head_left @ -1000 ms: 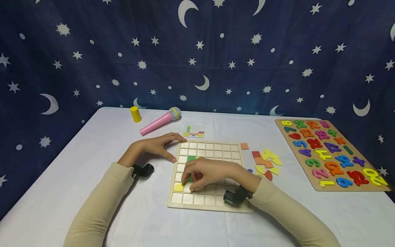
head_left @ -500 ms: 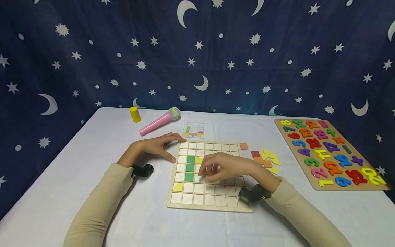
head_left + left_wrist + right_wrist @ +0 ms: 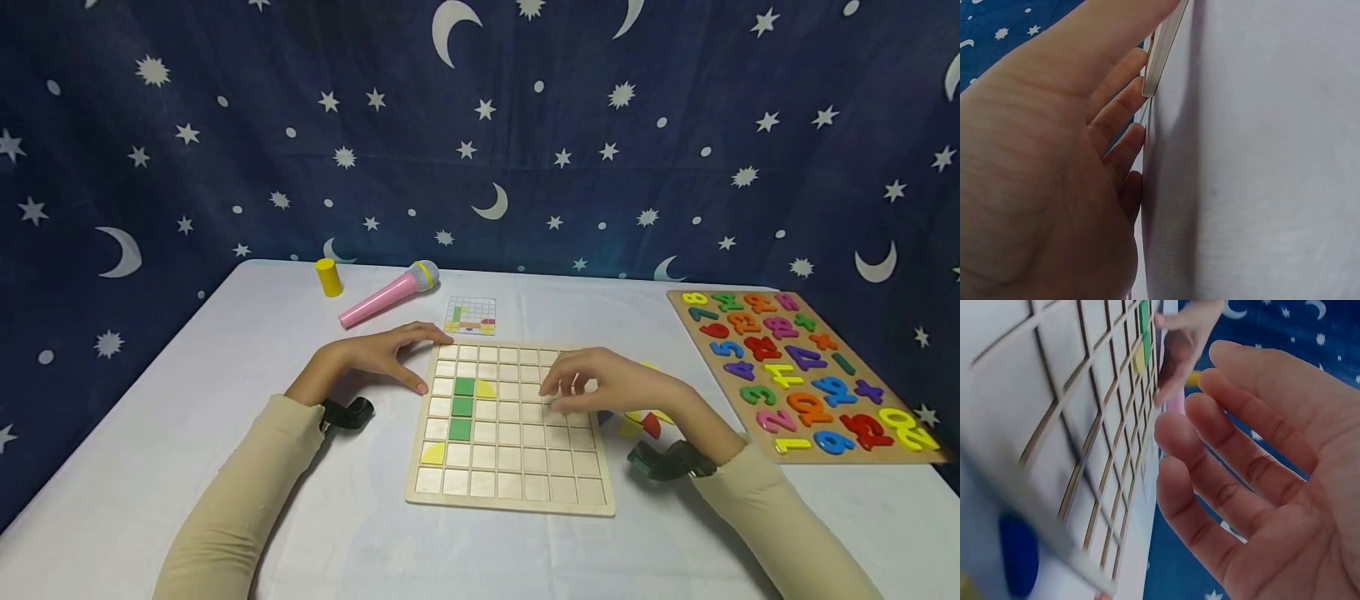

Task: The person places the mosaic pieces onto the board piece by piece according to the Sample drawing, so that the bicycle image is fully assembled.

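Observation:
A wooden grid board lies on the white table. Three green squares form a column in its left part, and two yellow quarter-circles sit in cells: one upper piece beside the top green square, one lower piece near the left edge. My left hand rests at the board's upper left edge, thumb and fingers spread along it. Over the board's right side hovers my right hand; its fingers are loosely bent with nothing between them, as the right wrist view shows.
Loose pieces lie right of the board, partly behind my right hand, among them a red one and a blue one. Behind the board are a pattern card, a pink toy microphone and a yellow cylinder. A number puzzle lies far right.
My right hand has moved from the board's lower left across to its right side, uncovering the green squares and the upper yellow quarter-circle. The left hand has stayed in place.

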A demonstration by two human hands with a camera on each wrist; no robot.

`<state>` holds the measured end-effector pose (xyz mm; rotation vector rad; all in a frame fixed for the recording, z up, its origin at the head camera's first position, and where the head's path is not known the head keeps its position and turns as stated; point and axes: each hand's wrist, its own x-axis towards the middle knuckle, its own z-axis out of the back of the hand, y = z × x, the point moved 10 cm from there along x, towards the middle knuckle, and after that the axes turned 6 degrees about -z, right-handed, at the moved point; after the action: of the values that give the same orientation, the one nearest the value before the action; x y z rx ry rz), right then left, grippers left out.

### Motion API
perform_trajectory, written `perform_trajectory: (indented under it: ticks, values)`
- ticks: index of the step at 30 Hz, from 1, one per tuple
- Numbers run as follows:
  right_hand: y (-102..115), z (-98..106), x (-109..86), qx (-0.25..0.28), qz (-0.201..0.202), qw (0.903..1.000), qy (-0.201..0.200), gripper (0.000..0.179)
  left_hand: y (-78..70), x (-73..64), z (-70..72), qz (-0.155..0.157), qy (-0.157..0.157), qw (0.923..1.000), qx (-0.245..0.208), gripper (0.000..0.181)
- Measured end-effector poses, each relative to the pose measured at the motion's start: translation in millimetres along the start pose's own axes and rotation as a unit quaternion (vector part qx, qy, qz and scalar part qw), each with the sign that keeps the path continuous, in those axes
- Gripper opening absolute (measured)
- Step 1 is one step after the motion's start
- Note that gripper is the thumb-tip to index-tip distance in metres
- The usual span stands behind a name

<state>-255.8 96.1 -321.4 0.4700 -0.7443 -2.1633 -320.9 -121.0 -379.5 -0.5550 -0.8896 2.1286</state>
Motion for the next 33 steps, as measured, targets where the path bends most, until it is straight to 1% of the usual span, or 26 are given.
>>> perform_trajectory:
  ticks: [9, 14, 17, 21, 24, 26, 28, 33]
  values:
    - [-33.6, 12.0, -21.8, 0.033, -0.043, 0.9983, -0.02, 0.018, 0.0, 0.6, -1.2, -0.012, -0.001, 0.9999, -0.011, 0.082]
    - [-48.7, 18.3, -33.7, 0.04, -0.074, 0.9963, -0.019, 0.02, 0.6, 0.2, -0.2, -0.004, 0.0, 1.0, -0.007, 0.083]
    - [-55.3, 24.9, -41.2, 0.029, -0.09, 0.9954, -0.017, 0.022, 0.9, -0.2, 0.9, 0.001, 0.0, 1.0, -0.002, 0.083]
    - [-62.8, 30.8, -50.9, 0.022, -0.098, 0.995, -0.003, 0.023, 0.2, -0.1, 1.4, 0.004, 0.002, 1.0, 0.0, 0.083]
    - [-69.0, 27.6, -56.4, 0.04, -0.109, 0.9928, 0.032, 0.024, -0.1, 0.0, 1.5, 0.004, 0.003, 1.0, 0.0, 0.083]
    - [-71.1, 24.8, -58.9, 0.049, -0.109, 0.9915, 0.051, 0.024, 0.0, 0.0, 1.7, 0.002, 0.003, 1.0, 0.0, 0.083]
    - [-70.9, 22.9, -59.8, 0.052, -0.102, 0.9915, 0.061, 0.024, 0.1, 0.1, 2.0, 0.001, 0.002, 1.0, 0.0, 0.083]
    - [-68.0, 21.0, -59.4, 0.055, -0.076, 0.9937, 0.061, 0.024, 0.0, 0.5, 1.6, 0.004, -0.001, 1.0, -0.003, 0.083]
